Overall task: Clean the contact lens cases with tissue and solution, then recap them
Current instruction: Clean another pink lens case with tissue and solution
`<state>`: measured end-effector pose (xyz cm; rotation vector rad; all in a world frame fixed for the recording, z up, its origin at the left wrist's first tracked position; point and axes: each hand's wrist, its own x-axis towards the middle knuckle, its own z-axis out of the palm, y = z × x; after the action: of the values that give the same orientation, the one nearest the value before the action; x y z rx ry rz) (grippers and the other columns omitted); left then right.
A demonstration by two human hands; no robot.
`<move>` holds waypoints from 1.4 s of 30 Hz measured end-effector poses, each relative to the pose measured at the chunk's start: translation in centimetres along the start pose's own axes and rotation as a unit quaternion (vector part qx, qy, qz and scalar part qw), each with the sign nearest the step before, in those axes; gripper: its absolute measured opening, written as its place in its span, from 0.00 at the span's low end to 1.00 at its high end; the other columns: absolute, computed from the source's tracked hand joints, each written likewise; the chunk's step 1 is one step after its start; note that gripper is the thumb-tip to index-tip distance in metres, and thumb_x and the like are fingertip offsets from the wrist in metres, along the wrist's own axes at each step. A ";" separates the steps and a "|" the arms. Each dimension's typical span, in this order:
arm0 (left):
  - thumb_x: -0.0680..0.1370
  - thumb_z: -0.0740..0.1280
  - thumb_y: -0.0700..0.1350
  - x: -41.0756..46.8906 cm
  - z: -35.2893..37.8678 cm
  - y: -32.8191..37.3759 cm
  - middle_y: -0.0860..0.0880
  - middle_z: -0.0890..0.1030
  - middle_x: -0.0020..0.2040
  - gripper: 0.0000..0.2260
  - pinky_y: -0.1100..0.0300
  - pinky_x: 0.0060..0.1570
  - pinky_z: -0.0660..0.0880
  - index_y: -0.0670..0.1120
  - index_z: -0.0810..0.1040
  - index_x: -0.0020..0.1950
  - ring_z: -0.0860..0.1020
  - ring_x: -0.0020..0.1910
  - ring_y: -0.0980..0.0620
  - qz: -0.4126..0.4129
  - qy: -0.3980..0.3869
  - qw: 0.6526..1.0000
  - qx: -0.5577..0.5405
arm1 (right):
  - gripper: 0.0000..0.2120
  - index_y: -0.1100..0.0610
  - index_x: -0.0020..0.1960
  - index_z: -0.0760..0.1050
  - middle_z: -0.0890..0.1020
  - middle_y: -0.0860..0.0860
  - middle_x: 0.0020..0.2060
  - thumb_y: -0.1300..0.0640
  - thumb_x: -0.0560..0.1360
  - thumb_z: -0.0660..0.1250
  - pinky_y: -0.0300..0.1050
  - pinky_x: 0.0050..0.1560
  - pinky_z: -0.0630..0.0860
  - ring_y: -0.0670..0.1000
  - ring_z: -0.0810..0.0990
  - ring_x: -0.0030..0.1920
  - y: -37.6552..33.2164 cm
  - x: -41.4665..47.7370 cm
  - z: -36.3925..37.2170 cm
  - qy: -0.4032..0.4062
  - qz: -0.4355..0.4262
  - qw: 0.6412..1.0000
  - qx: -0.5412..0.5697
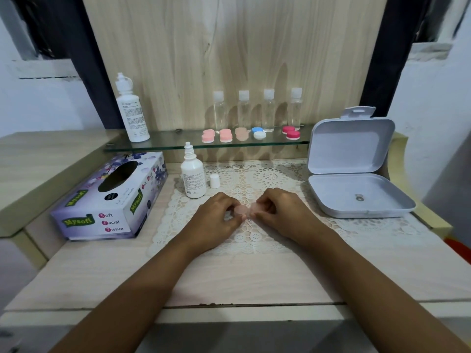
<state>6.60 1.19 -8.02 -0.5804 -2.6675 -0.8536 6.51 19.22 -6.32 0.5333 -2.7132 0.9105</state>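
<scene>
A pale pink contact lens case [245, 210] lies on the lace mat [267, 179] between both hands. My left hand [216, 217] pinches its left cap and my right hand [280, 212] pinches its right cap. A small white solution bottle [193, 178] stands uncapped behind my left hand, with its white cap [214, 181] beside it. Several more lens cases sit on the glass shelf [178, 146]: pink ones [225, 135], a blue and white one [258, 133] and a red one [291, 132]. The tissue box [112, 200] lies at the left.
A tall white solution bottle [131, 110] stands at the shelf's left end. Several clear bottles with white caps [269, 110] line the back of the shelf. An open grey hinged box [356, 179] sits at the right on the mat.
</scene>
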 end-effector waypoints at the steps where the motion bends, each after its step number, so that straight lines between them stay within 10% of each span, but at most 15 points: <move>1: 0.76 0.67 0.50 0.0 0.0 0.0 0.55 0.74 0.50 0.10 0.67 0.51 0.67 0.47 0.78 0.54 0.73 0.50 0.59 0.000 0.000 1.000 -0.001 | 0.14 0.57 0.50 0.77 0.76 0.48 0.42 0.49 0.70 0.71 0.31 0.37 0.67 0.46 0.74 0.43 0.0 0.0 -0.1 -0.004 0.004 1.000 0.012; 8: 0.76 0.67 0.49 0.0 0.0 -0.1 0.55 0.74 0.49 0.10 0.69 0.48 0.66 0.46 0.78 0.55 0.72 0.49 0.59 0.003 0.002 1.000 0.002 | 0.18 0.53 0.67 0.71 0.75 0.50 0.58 0.54 0.78 0.62 0.29 0.44 0.63 0.45 0.74 0.50 0.3 0.0 -1.3 -0.067 -0.013 0.997 0.032; 16: 0.76 0.67 0.50 0.0 0.0 -0.1 0.55 0.75 0.51 0.11 0.67 0.51 0.67 0.47 0.78 0.55 0.73 0.51 0.59 -0.002 -0.001 1.000 0.001 | 0.14 0.56 0.52 0.76 0.78 0.48 0.44 0.49 0.72 0.70 0.25 0.38 0.68 0.43 0.74 0.42 0.5 0.0 -0.6 -0.031 0.016 0.999 0.041; 42: 0.76 0.67 0.50 -0.1 0.0 0.0 0.55 0.75 0.50 0.10 0.67 0.50 0.67 0.47 0.78 0.54 0.73 0.50 0.58 0.001 0.002 1.000 0.003 | 0.14 0.55 0.59 0.77 0.77 0.51 0.54 0.53 0.75 0.67 0.32 0.48 0.66 0.44 0.73 0.48 0.7 0.1 -0.2 -0.045 -0.046 0.998 0.004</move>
<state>6.63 1.15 -8.07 -0.5791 -2.6656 -0.8454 6.12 19.85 -6.45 0.7122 -2.7387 0.8943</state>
